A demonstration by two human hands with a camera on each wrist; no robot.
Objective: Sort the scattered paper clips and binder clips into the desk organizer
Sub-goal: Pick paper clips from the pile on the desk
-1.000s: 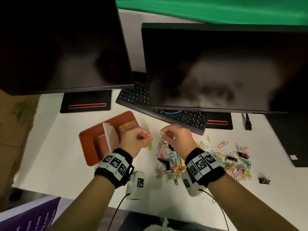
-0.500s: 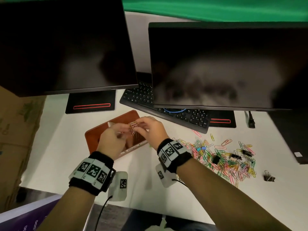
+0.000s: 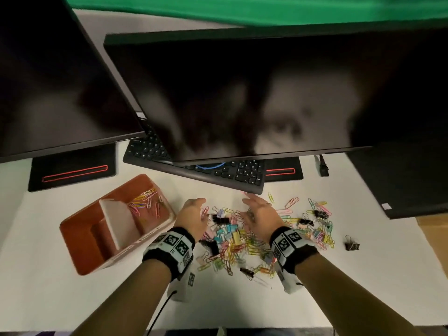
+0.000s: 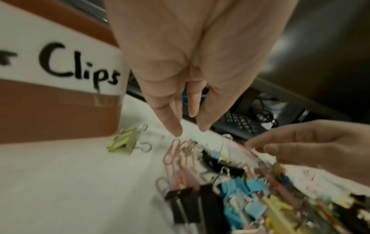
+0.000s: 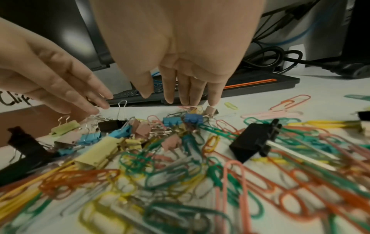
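Note:
A brown desk organizer (image 3: pixel 80 241) with a white divider stands at the left; its far compartment holds several coloured paper clips (image 3: pixel 145 202). A label reading "Clips" (image 4: pixel 78 69) is on its side. A heap of coloured paper clips and binder clips (image 3: pixel 244 241) lies on the white desk. My left hand (image 3: pixel 194 214) hovers open over the heap's left edge, fingers straight above a pink paper clip (image 4: pixel 172 150). My right hand (image 3: pixel 259 214) hangs open over the heap's middle, fingertips (image 5: pixel 184 96) pointing down near blue binder clips (image 5: pixel 182 120). Neither hand holds anything.
A black keyboard (image 3: pixel 218 173) lies just behind the heap under two dark monitors (image 3: pixel 242 93). Monitor bases with red stripes (image 3: pixel 72 173) sit on the desk. One black binder clip (image 3: pixel 351 244) lies apart at the right. Cables (image 5: pixel 276 57) run behind.
Both hands were together over the organizer half a second ago with clips between them. Now they have moved right to the heap, apart, empty and open; clips lie in the organizer.

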